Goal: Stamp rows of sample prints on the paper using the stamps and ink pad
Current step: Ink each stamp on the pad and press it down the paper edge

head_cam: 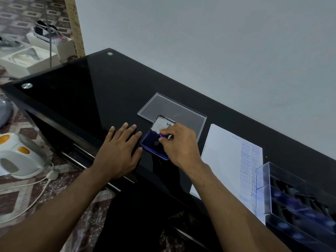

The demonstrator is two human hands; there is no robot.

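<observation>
On the black glass table lies an open blue ink pad, its lid tilted up at the back. My right hand pinches a purple-topped stamp and holds it down on the pad. Just left of the pad, my left hand rests flat on the table with fingers spread. A white paper lies to the right, with rows of blue printed words along its right side.
A clear plastic lid lies flat behind the ink pad. A clear case with several purple-topped stamps stands at the right edge, over the paper's corner. A grey wall runs behind the table. On the floor at left stand a white appliance and its cable.
</observation>
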